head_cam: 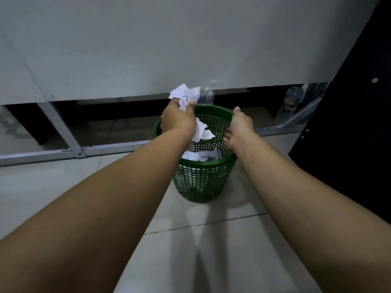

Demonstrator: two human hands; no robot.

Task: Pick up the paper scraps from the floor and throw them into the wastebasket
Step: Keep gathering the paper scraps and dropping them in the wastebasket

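A green mesh wastebasket (203, 182) stands on the tiled floor in the middle of the view. My left hand (176, 118) is above its left rim and grips a bunch of white paper scraps (186, 95); more white paper (202, 132) hangs below the hand over the basket's opening. Crumpled white scraps (201, 155) lie inside the basket. My right hand (239, 127) hovers over the basket's right rim with relaxed fingers and holds nothing.
A grey panel wall (148, 49) on a metal frame (61, 127) rises just behind the basket, with a dark gap beneath it. A black cabinet (349, 123) stands at the right. Plastic bottles (292, 100) sit behind the frame at the back right.
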